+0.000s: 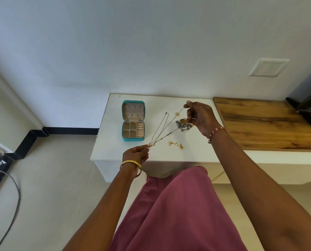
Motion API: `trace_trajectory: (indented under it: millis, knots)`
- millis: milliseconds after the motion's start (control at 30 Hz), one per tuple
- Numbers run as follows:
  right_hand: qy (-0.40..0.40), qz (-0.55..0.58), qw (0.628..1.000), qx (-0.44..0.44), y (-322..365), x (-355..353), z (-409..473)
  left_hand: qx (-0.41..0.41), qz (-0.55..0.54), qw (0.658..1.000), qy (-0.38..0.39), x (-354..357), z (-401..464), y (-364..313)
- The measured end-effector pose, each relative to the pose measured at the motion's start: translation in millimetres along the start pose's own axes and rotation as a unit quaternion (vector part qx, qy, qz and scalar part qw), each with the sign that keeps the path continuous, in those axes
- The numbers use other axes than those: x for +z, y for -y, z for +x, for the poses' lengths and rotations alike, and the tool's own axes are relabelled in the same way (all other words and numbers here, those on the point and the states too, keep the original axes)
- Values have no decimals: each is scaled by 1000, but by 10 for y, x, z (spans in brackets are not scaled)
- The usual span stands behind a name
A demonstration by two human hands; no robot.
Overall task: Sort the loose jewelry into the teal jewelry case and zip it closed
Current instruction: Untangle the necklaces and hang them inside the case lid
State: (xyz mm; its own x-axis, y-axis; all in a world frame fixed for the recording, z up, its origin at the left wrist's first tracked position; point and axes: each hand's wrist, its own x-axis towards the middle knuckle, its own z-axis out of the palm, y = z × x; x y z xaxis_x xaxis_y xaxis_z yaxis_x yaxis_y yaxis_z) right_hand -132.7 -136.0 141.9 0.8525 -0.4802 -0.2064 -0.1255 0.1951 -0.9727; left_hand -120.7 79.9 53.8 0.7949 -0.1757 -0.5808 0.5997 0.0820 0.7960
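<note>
The teal jewelry case [133, 139] lies open on the white table [107, 142], lid flat toward the wall, beige compartments showing. Thin chain necklaces [166, 130] are stretched taut in the air between my hands. My left hand [135, 153] pinches their near ends just right of the case's front corner. My right hand [200, 115] pinches the far ends above a heap of silver and gold jewelry [183, 125]. A few small gold pieces [176, 144] lie loose on the table in front of the heap.
A wooden counter [259, 124] adjoins the table on the right, with a black object [310, 109] at its far end. A wall stands right behind the table. A dark cable [15, 200] lies on the floor at left. My pink-clothed lap [172, 211] is below the table edge.
</note>
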Motion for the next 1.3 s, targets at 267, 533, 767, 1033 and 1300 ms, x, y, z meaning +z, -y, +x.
trace_trajectory:
  millis: [267,533,767,1033,1300]
  knots:
    - [-35,-96,994,44,-219,53,432,-5,57,998,-31,77,332,162]
    - [2,-175,983,56,-371,185,1124,44,162,981,-100,268,763,192]
    - [8,-198,976,94,-743,118,1716,109,263,949,-138,364,1032,287]
    - [-5,-313,946,85,-1179,102,2192,116,349,919,-143,381,1195,388]
    - [-32,-514,857,-33,-1360,204,2314,105,365,914,-141,391,1216,404]
